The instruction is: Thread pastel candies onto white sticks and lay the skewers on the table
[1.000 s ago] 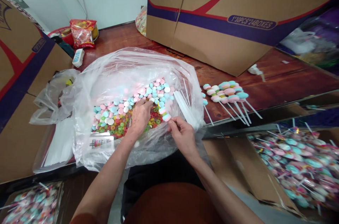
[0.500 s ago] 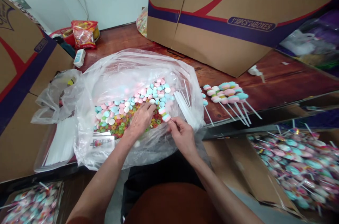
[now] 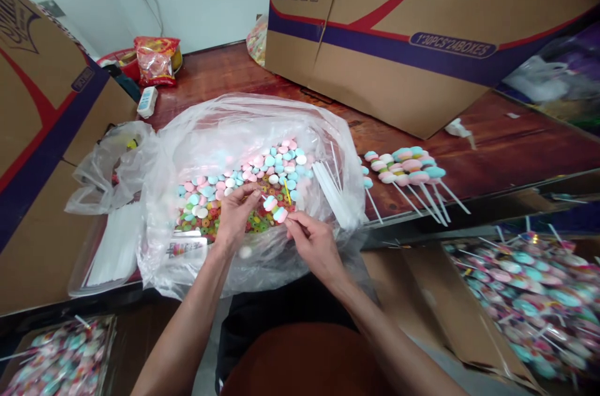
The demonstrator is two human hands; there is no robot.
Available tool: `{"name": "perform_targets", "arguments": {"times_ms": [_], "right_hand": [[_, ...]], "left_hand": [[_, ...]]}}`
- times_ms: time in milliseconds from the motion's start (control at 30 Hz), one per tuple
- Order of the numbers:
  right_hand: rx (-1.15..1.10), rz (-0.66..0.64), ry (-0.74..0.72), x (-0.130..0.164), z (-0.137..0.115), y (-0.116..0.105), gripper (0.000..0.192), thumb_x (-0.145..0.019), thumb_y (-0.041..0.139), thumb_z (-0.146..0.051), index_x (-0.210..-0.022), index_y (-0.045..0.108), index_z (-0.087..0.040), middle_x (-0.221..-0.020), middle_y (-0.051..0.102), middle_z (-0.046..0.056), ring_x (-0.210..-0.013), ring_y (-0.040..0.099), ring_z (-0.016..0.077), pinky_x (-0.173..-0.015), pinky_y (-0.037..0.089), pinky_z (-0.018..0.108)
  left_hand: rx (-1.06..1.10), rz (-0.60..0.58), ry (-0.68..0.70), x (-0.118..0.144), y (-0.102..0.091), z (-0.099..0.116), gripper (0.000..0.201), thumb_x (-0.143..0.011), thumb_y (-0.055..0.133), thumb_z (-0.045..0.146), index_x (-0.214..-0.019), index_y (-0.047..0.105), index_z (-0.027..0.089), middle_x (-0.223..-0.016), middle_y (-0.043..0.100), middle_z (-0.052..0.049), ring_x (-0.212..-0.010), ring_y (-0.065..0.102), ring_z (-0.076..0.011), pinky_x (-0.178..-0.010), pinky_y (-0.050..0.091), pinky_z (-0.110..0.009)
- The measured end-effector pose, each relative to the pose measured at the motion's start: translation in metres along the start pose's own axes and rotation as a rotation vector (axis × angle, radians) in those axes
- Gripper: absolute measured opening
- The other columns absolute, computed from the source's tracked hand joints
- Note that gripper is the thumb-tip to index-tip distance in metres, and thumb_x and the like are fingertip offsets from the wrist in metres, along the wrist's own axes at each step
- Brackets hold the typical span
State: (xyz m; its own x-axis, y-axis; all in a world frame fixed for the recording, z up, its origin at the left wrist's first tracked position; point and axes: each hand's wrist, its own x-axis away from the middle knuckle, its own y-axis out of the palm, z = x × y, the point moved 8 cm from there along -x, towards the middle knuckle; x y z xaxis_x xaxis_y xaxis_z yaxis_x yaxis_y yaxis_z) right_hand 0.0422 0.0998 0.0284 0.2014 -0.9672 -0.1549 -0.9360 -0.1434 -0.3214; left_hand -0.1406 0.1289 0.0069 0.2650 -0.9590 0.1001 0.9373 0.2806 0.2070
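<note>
Plastic bag (image 3: 225,127) at table centre holds loose candies (image 3: 244,180). Right hand (image 3: 313,245) pinches a part-loaded stick (image 3: 276,210); left hand (image 3: 235,213), fingers closed, picks among the candies. Finished skewers (image 3: 405,168) lie at 3 o'clock. Spare sticks (image 3: 334,193) and many candies remain.

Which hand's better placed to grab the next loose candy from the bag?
Left. The left hand is already over the loose candies in the bag; the right hand is busy pinching the half-filled candy stick.
</note>
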Motion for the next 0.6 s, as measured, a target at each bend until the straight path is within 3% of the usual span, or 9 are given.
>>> {"name": "perform_targets", "arguments": {"times_ms": [167,400,600], "right_hand": [[0.074,0.042,-0.009,0.0,-0.002,0.001,0.026,-0.095,0.05,-0.03,-0.076,0.063,-0.018,-0.06,0.054,-0.002,-0.053,0.048,0.011,-0.054,0.037,0.022],[0.075,-0.003,0.011,0.0,-0.001,0.004,0.027,-0.095,0.049,-0.031,-0.074,0.061,-0.018,-0.059,0.054,-0.003,-0.052,0.047,0.0104,-0.053,0.035,0.022],[0.043,-0.027,0.018,0.006,0.003,0.001,0.026,-0.094,0.05,-0.031,-0.077,0.064,-0.018,-0.06,0.055,-0.003,-0.053,0.048,0.0105,-0.053,0.037,0.022]], "left_hand": [[0.009,0.065,0.038,0.007,-0.003,0.001,0.03,-0.069,0.083,0.038,-0.09,0.077,0.017,-0.084,0.073,-0.003,-0.074,0.064,-0.0129,-0.074,0.053,-0.026],[0.05,0.063,-0.002,0.009,-0.007,-0.005,0.03,-0.067,0.084,0.037,-0.089,0.077,0.017,-0.079,0.073,-0.002,-0.071,0.063,-0.0121,-0.072,0.051,-0.025],[-0.13,0.098,0.095,0.014,-0.02,0.005,0.024,-0.07,0.081,0.033,-0.087,0.076,0.017,-0.085,0.074,-0.004,-0.08,0.066,-0.0152,-0.079,0.053,-0.028]]}}
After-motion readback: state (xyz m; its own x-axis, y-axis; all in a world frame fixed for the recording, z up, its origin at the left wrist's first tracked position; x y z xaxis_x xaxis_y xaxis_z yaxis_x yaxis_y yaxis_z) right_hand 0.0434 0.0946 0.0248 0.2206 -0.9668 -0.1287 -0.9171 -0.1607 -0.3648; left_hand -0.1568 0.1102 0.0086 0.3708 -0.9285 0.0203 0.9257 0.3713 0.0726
